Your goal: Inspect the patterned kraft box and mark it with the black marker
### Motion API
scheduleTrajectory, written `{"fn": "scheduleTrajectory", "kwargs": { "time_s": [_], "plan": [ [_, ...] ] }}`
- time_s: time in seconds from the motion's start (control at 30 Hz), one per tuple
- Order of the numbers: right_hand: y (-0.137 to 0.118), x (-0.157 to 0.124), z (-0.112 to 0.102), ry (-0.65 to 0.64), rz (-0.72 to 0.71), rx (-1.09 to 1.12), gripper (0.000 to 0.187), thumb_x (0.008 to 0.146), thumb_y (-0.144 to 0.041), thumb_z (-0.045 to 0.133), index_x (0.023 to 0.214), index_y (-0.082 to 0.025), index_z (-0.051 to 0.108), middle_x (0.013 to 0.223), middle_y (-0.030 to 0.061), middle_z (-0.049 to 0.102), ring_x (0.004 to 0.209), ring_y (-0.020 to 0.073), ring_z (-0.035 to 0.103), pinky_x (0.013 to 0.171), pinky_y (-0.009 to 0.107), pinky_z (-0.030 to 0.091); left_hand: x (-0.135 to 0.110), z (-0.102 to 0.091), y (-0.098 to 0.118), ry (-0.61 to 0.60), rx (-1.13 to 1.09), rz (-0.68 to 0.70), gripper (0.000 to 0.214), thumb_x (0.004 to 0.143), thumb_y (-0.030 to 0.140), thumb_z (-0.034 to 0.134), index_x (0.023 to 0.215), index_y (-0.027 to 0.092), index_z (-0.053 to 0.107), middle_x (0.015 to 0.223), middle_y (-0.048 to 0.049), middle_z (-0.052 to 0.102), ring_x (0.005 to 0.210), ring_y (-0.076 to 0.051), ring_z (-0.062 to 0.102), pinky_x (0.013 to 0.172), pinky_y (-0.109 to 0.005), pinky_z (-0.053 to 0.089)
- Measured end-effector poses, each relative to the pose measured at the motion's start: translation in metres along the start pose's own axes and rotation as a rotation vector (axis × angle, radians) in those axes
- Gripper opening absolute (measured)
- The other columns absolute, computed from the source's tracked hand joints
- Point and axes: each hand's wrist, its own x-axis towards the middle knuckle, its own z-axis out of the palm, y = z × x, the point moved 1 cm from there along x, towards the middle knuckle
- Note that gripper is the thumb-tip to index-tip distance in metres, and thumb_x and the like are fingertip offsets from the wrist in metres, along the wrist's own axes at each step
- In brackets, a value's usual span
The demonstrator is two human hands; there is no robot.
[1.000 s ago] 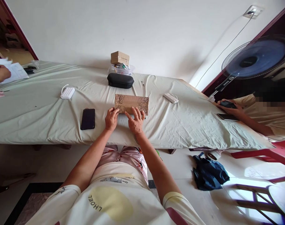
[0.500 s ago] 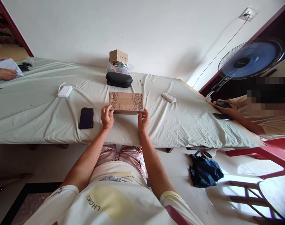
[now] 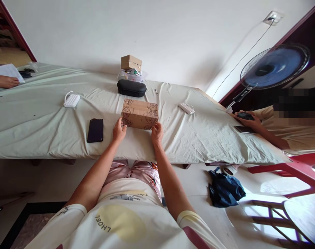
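Note:
A brown cardboard box (image 3: pixel 140 113) with black scribbles near its corners is between my two hands, over the cloth-covered table. My left hand (image 3: pixel 119 131) grips its near left lower corner, thumb in front and fingers along the side. At the near right lower corner, my right hand (image 3: pixel 157 132) holds the box with bent fingers. The top and the front face both show; its underside is hidden, so I cannot tell whether it rests fully on the cloth. Left of my left hand lies a dark phone (image 3: pixel 95 130).
Behind the box sits a black zip case (image 3: pixel 131 88), then a plastic tub (image 3: pixel 144 75) with a small carton (image 3: pixel 131 62) on top. White power banks lie left (image 3: pixel 72 100) and right (image 3: pixel 186 108). One person's hand (image 3: pixel 4 82) is far left; another person holds a phone (image 3: pixel 245 116) at right.
The box has tipped so that more of its front face shows. Both hands have shifted slightly with it, staying at its near lower corners.

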Motion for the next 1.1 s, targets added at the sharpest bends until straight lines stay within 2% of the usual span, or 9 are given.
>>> {"fn": "scheduleTrajectory", "kwargs": {
  "time_s": [0.1, 0.27, 0.37, 0.47, 0.53, 0.63, 0.8, 0.93, 1.1],
  "plan": [
    [0.011, -0.001, 0.004, -0.091, 0.024, -0.083, 0.036, 0.091, -0.025, 0.051, 0.125, -0.022, 0.060, 0.110, 0.0118, 0.072, 0.103, 0.0240, 0.066, 0.095, 0.045, 0.056, -0.001, 0.001, -0.001, -0.030, 0.024, -0.016, 0.056, 0.090, 0.017, 0.062, 0.144, 0.015, 0.051, 0.122, -0.0166, 0.072, 0.112, -0.026, 0.072, 0.102, -0.043, 0.059],
    [0.018, -0.004, 0.008, -0.066, -0.009, -0.080, 0.045, 0.085, -0.023, 0.056, 0.130, -0.022, 0.058, 0.108, 0.0114, 0.070, 0.103, 0.0259, 0.063, 0.097, 0.048, 0.054, -0.002, 0.001, -0.003, -0.051, 0.069, -0.008, 0.060, 0.088, 0.020, 0.065, 0.146, 0.016, 0.049, 0.129, -0.0178, 0.070, 0.120, -0.030, 0.069, 0.104, -0.046, 0.057],
    [0.017, -0.004, 0.009, -0.090, -0.022, -0.100, 0.053, 0.084, -0.022, 0.057, 0.137, -0.022, 0.055, 0.107, 0.0108, 0.070, 0.102, 0.0265, 0.063, 0.099, 0.049, 0.054, -0.002, 0.001, -0.004, -0.050, 0.042, -0.002, 0.061, 0.089, 0.022, 0.064, 0.147, 0.017, 0.047, 0.128, -0.0165, 0.070, 0.116, -0.029, 0.070, 0.102, -0.046, 0.058],
    [0.013, -0.005, 0.008, -0.120, -0.014, -0.124, 0.066, 0.084, -0.026, 0.062, 0.148, -0.020, 0.048, 0.111, 0.0122, 0.068, 0.101, 0.0269, 0.063, 0.096, 0.048, 0.055, -0.003, -0.001, -0.002, -0.021, 0.042, 0.017, 0.065, 0.089, 0.026, 0.067, 0.149, 0.018, 0.045, 0.123, -0.0156, 0.070, 0.110, -0.028, 0.071, 0.099, -0.045, 0.059],
    [0.009, -0.006, 0.007, -0.118, -0.028, -0.137, 0.077, 0.084, -0.032, 0.068, 0.156, -0.021, 0.041, 0.117, 0.0136, 0.066, 0.103, 0.0276, 0.064, 0.095, 0.048, 0.056, -0.004, -0.004, 0.002, 0.014, 0.072, 0.051, 0.070, 0.087, 0.032, 0.073, 0.149, 0.018, 0.045, 0.125, -0.0168, 0.068, 0.115, -0.031, 0.069, 0.102, -0.048, 0.057],
    [0.001, -0.010, 0.007, -0.097, -0.066, -0.183, 0.098, 0.081, -0.040, 0.078, 0.163, -0.020, 0.029, 0.130, 0.0180, 0.061, 0.114, 0.0316, 0.062, 0.099, 0.049, 0.055, -0.007, -0.004, 0.011, 0.051, 0.110, 0.127, 0.087, 0.080, 0.043, 0.084, 0.151, 0.015, 0.042, 0.136, -0.0226, 0.060, 0.132, -0.039, 0.060, 0.113, -0.054, 0.049],
    [-0.014, -0.018, 0.013, -0.057, -0.087, -0.234, 0.121, 0.077, -0.056, 0.085, 0.166, -0.014, 0.016, 0.142, 0.0268, 0.053, 0.132, 0.0395, 0.054, 0.107, 0.054, 0.050, -0.015, 0.002, 0.024, 0.010, 0.135, 0.189, 0.126, 0.070, 0.054, 0.093, 0.162, 0.007, 0.020, 0.157, -0.0346, 0.042, 0.149, -0.046, 0.045, 0.119, -0.056, 0.044],
    [-0.019, -0.022, 0.018, -0.025, -0.127, -0.222, 0.124, 0.075, -0.061, 0.086, 0.166, -0.015, 0.016, 0.142, 0.0271, 0.052, 0.131, 0.0413, 0.054, 0.107, 0.058, 0.050, -0.017, 0.003, 0.026, 0.062, 0.180, 0.152, 0.133, 0.069, 0.057, 0.093, 0.164, 0.004, 0.015, 0.159, -0.0387, 0.040, 0.150, -0.049, 0.043, 0.119, -0.059, 0.043],
    [-0.013, -0.018, 0.015, -0.045, -0.166, -0.109, 0.114, 0.078, -0.057, 0.086, 0.165, -0.017, 0.024, 0.133, 0.0212, 0.058, 0.121, 0.0348, 0.060, 0.104, 0.053, 0.053, -0.016, -0.002, 0.027, 0.117, 0.118, 0.137, 0.132, 0.067, 0.056, 0.094, 0.165, 0.009, 0.019, 0.160, -0.0349, 0.042, 0.148, -0.048, 0.047, 0.118, -0.059, 0.044]
  ]
}}
